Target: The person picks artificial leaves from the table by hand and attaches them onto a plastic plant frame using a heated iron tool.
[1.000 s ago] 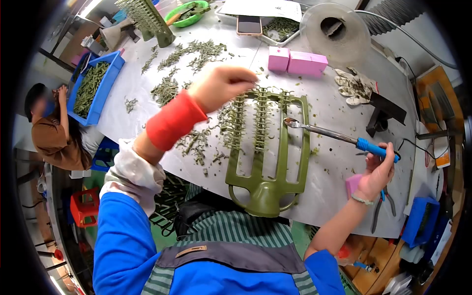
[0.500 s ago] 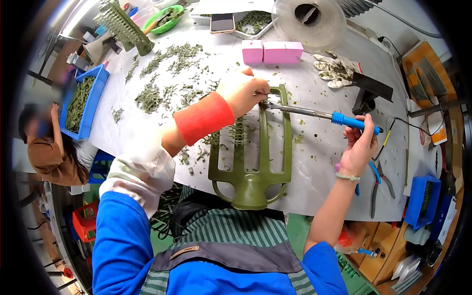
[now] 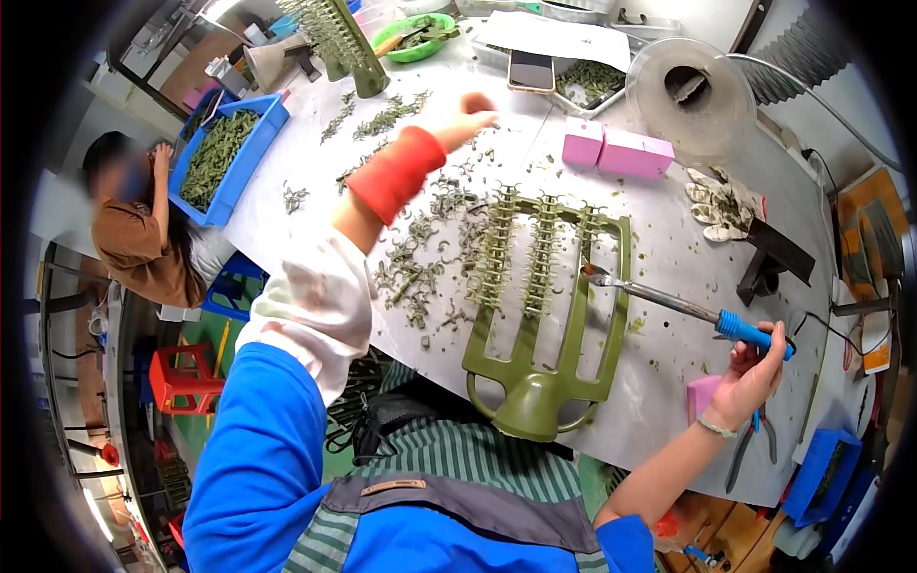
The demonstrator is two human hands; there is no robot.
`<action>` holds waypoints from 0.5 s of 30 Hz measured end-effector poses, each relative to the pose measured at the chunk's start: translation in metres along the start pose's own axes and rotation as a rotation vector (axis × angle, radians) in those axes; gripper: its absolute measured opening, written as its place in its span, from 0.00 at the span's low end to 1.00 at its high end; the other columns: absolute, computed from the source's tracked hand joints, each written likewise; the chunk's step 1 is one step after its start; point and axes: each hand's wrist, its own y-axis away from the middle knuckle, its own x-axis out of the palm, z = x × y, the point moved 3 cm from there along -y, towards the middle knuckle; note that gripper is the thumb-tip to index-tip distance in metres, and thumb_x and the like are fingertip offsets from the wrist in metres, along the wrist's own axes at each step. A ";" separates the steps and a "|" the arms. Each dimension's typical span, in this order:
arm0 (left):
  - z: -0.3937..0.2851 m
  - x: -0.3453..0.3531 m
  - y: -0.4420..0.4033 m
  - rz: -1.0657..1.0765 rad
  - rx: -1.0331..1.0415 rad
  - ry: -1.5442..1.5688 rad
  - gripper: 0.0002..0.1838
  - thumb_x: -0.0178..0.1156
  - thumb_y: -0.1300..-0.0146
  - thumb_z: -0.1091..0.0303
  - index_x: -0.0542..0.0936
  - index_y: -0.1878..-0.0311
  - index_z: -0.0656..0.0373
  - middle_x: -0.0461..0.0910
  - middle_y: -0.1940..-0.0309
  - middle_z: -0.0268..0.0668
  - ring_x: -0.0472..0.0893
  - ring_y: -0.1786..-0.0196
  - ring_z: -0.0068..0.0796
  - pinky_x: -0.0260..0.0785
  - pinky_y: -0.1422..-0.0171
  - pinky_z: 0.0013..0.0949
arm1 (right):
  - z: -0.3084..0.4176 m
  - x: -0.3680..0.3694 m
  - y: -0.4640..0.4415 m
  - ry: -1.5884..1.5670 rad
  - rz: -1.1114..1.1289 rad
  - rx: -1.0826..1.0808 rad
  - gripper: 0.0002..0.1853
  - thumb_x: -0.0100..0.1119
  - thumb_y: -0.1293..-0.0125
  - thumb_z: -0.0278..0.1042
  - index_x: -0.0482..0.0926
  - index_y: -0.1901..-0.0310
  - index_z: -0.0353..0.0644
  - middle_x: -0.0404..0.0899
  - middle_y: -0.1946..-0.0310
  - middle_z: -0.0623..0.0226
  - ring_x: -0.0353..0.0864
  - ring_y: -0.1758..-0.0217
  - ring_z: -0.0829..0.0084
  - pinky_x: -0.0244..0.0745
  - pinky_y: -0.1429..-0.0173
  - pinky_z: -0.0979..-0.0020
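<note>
My right hand (image 3: 748, 384) is closed around the blue handle of a soldering iron (image 3: 673, 303). Its dark metal tip lies over the right part of a green slotted frame (image 3: 537, 393), which resembles wax. Rows of small curved green pieces (image 3: 543, 253) stand along the frame's bars; the row on the right bar is shorter. My left hand (image 3: 463, 121), under a red wristband (image 3: 398, 174), is above the table beyond the frame's upper left. Motion smears its fingers, so whether they hold a piece is unclear. Loose green pieces (image 3: 413, 272) lie left of the frame.
Pink blocks (image 3: 635, 155), a phone (image 3: 531, 71) and a clear round tub (image 3: 688, 105) stand at the back. A stained glove (image 3: 721, 205), a black stand (image 3: 774, 258) and pliers (image 3: 740, 454) lie right. Another person (image 3: 143, 229) sits left by a blue bin (image 3: 272, 124).
My left hand has left the iron's tip and moved up and left of the frame. More of the short row on the right bar shows. The whole view has shifted.
</note>
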 end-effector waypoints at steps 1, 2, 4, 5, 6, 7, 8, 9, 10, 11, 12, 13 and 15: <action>0.050 -0.010 -0.016 -0.038 -0.079 -0.115 0.16 0.61 0.39 0.57 0.82 0.56 0.59 0.83 0.60 0.38 0.81 0.56 0.25 0.72 0.48 0.30 | 0.001 0.002 0.001 0.001 -0.009 -0.004 0.14 0.60 0.37 0.45 0.77 0.70 0.41 0.75 0.78 0.73 0.72 0.83 0.84 0.66 0.77 0.83; 0.042 -0.028 -0.001 -0.050 -0.148 -0.289 0.17 0.63 0.41 0.55 0.82 0.57 0.60 0.83 0.60 0.40 0.81 0.56 0.29 0.72 0.48 0.31 | 0.001 0.003 0.002 0.003 -0.017 -0.007 0.15 0.60 0.37 0.45 0.77 0.70 0.41 0.74 0.79 0.73 0.72 0.83 0.85 0.66 0.77 0.83; 0.095 -0.029 -0.008 -0.053 -0.201 -0.317 0.20 0.65 0.44 0.52 0.81 0.58 0.59 0.83 0.60 0.42 0.82 0.57 0.34 0.73 0.49 0.32 | 0.001 0.003 0.002 0.005 -0.005 -0.009 0.15 0.60 0.36 0.45 0.77 0.70 0.41 0.74 0.79 0.74 0.71 0.83 0.85 0.66 0.77 0.83; 0.102 -0.027 0.000 -0.059 -0.281 -0.369 0.22 0.66 0.46 0.50 0.81 0.58 0.59 0.83 0.59 0.43 0.81 0.56 0.36 0.72 0.48 0.33 | 0.001 0.004 0.002 0.010 0.006 -0.010 0.15 0.60 0.36 0.45 0.76 0.71 0.41 0.74 0.79 0.74 0.71 0.82 0.85 0.66 0.77 0.83; 0.108 -0.024 0.006 -0.065 -0.362 -0.419 0.24 0.68 0.48 0.48 0.80 0.58 0.59 0.83 0.59 0.44 0.81 0.55 0.38 0.71 0.47 0.35 | 0.001 0.004 0.002 0.011 0.006 -0.012 0.15 0.60 0.36 0.45 0.76 0.71 0.41 0.74 0.79 0.74 0.71 0.82 0.85 0.66 0.77 0.83; 0.109 -0.020 0.011 -0.129 -0.393 -0.459 0.28 0.70 0.52 0.45 0.80 0.57 0.59 0.82 0.60 0.44 0.80 0.53 0.41 0.70 0.44 0.38 | 0.000 0.004 0.002 0.015 -0.003 -0.007 0.15 0.60 0.36 0.45 0.76 0.71 0.41 0.74 0.79 0.74 0.71 0.82 0.85 0.66 0.77 0.82; 0.115 -0.013 0.014 -0.128 -0.394 -0.454 0.28 0.70 0.52 0.45 0.80 0.57 0.59 0.82 0.60 0.44 0.80 0.53 0.41 0.70 0.44 0.38 | 0.000 0.004 0.002 0.019 -0.011 -0.003 0.15 0.59 0.36 0.45 0.76 0.71 0.41 0.74 0.80 0.74 0.71 0.82 0.85 0.65 0.77 0.82; 0.119 -0.008 0.018 -0.221 -0.391 -0.500 0.28 0.70 0.52 0.45 0.79 0.57 0.59 0.81 0.61 0.45 0.80 0.53 0.43 0.69 0.44 0.39 | 0.000 0.004 0.002 0.023 -0.008 -0.006 0.15 0.59 0.36 0.45 0.76 0.71 0.41 0.74 0.80 0.74 0.71 0.82 0.85 0.65 0.77 0.82; 0.123 -0.006 0.021 -0.313 -0.388 -0.545 0.28 0.70 0.53 0.45 0.79 0.58 0.60 0.81 0.62 0.45 0.79 0.54 0.45 0.69 0.44 0.41 | 0.000 0.004 0.002 0.030 -0.003 -0.011 0.15 0.59 0.36 0.45 0.76 0.71 0.41 0.73 0.80 0.74 0.71 0.82 0.85 0.65 0.77 0.82; 0.128 -0.006 0.022 -0.296 -0.323 -0.495 0.28 0.71 0.53 0.48 0.79 0.56 0.60 0.80 0.64 0.43 0.79 0.59 0.42 0.70 0.47 0.38 | 0.000 0.005 0.002 0.037 0.002 -0.014 0.15 0.59 0.36 0.45 0.76 0.71 0.41 0.73 0.80 0.74 0.71 0.83 0.85 0.65 0.77 0.82; 0.128 -0.011 0.023 -0.296 -0.325 -0.493 0.28 0.71 0.53 0.48 0.79 0.56 0.60 0.80 0.64 0.43 0.79 0.59 0.42 0.70 0.47 0.38 | -0.001 0.004 0.001 0.039 0.004 -0.016 0.15 0.59 0.36 0.45 0.76 0.71 0.41 0.73 0.80 0.74 0.71 0.83 0.85 0.65 0.77 0.82; 0.128 -0.012 0.022 -0.134 -0.292 -0.411 0.27 0.72 0.53 0.50 0.78 0.55 0.60 0.79 0.63 0.42 0.79 0.60 0.39 0.70 0.49 0.36 | -0.001 0.004 0.000 0.037 0.002 -0.014 0.15 0.59 0.35 0.45 0.76 0.71 0.41 0.73 0.81 0.74 0.70 0.83 0.85 0.65 0.77 0.82; 0.129 -0.017 0.023 0.120 -0.256 -0.256 0.24 0.72 0.53 0.53 0.81 0.54 0.53 0.80 0.57 0.43 0.76 0.48 0.41 0.67 0.40 0.40 | -0.001 0.004 0.001 0.036 0.001 -0.011 0.15 0.58 0.35 0.45 0.76 0.70 0.41 0.72 0.81 0.74 0.70 0.83 0.84 0.64 0.77 0.83</action>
